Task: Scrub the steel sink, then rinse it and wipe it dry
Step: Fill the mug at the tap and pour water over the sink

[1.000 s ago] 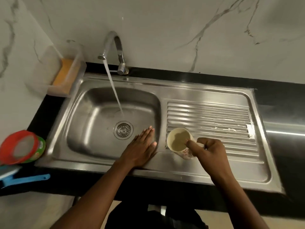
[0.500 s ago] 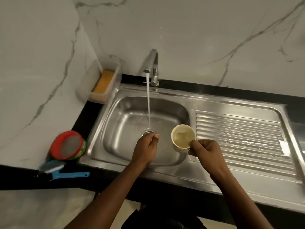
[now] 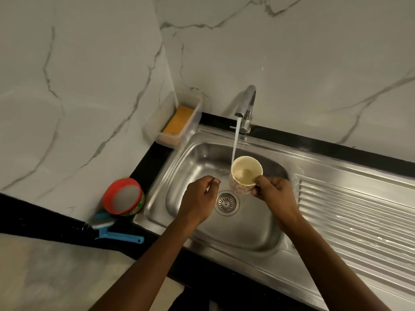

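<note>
Sink spans centre to lower right of frame. Right hand has its fingers curled round the cup, mid-frame at the edge of the tap stream. Left hand has fingers curled in, nothing seen held. Best to centre the cup under the stream and keep it level.

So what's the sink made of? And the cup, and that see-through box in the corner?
The sink looks like steel with a brushed, shiny finish: grey, with soft streaky reflections. The cup seems glazed ceramic, cream inside with a small printed pattern outside, though plastic is possible. The box looks like clear plastic, since the orange sponge shows through its walls.
</note>
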{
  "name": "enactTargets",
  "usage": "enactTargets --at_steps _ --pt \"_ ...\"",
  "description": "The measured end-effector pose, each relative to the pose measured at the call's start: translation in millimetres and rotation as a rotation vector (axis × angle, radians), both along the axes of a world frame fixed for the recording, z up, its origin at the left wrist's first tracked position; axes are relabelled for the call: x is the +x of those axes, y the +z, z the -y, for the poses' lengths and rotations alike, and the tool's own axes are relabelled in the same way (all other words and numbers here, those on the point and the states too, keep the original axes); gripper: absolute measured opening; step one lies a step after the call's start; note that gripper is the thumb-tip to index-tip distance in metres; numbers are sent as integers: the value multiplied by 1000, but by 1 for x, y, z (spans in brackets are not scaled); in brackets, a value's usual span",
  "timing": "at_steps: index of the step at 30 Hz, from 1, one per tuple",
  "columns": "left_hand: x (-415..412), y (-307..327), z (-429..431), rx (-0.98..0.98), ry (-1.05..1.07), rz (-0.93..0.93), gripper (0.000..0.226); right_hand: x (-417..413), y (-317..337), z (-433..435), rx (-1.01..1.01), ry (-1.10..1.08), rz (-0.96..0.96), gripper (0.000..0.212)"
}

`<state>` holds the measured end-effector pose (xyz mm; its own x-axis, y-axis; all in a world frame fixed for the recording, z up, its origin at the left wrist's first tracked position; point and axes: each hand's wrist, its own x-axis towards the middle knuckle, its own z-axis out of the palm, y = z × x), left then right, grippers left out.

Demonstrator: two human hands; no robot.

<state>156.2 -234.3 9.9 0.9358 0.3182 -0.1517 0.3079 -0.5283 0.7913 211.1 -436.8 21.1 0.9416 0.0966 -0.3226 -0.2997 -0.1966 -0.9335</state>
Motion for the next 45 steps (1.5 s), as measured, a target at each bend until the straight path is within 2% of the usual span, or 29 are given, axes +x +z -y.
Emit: enactTargets --at_steps 7,13,26,45 --pt "24 6 -40 -3 -75 28 30 47 -5 -48 61 -169 2 32" --pt "41 0 -72 -30 -122 48 29 69 -7 -78 59 -257 -8 33" --pt "64 -10 -88 -69 -205 28 27 72 -5 -92 37 -329 -5 24" --pt "76 -4 -82 -97 -219 40 30 79 -1 -94 -12 -331 0 30"
